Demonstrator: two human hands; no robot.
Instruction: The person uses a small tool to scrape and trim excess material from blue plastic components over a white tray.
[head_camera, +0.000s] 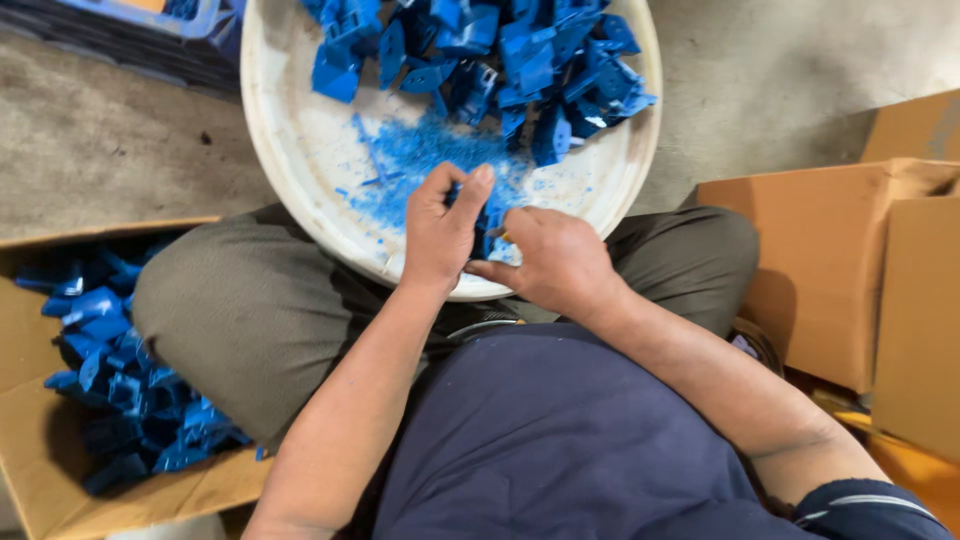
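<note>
Centrally, both hands are seen over the near rim of a white round basin (290, 150) that rests on the lap of a seated person. A small blue plastic part (487, 222) is pinched between the two hands; only a sliver of it shows between the fingers. The left hand (443, 232) is closed around the part, thumb and forefinger raised at the top. The right hand (553, 258) is curled shut beside it, fingertips pressed toward the same part, and a thin yellowish tip shows at its fingers, too small to be identified. The two hands are touching or nearly so.

Inside the basin, a heap of blue plastic parts (510, 55) is piled against the far side, and a patch of blue shavings (415, 160) is scattered on the basin floor between the heap and the hands.

An open cardboard box (45, 470) is set on the floor at the person's left, filled with more blue parts (120, 390) of the same kind. Further cardboard boxes (825, 270) are stacked at the person's right. Olive trousers (250, 310) and a dark blue shirt (550, 440) are worn. A grey concrete floor (110, 150) is seen beyond the basin.
</note>
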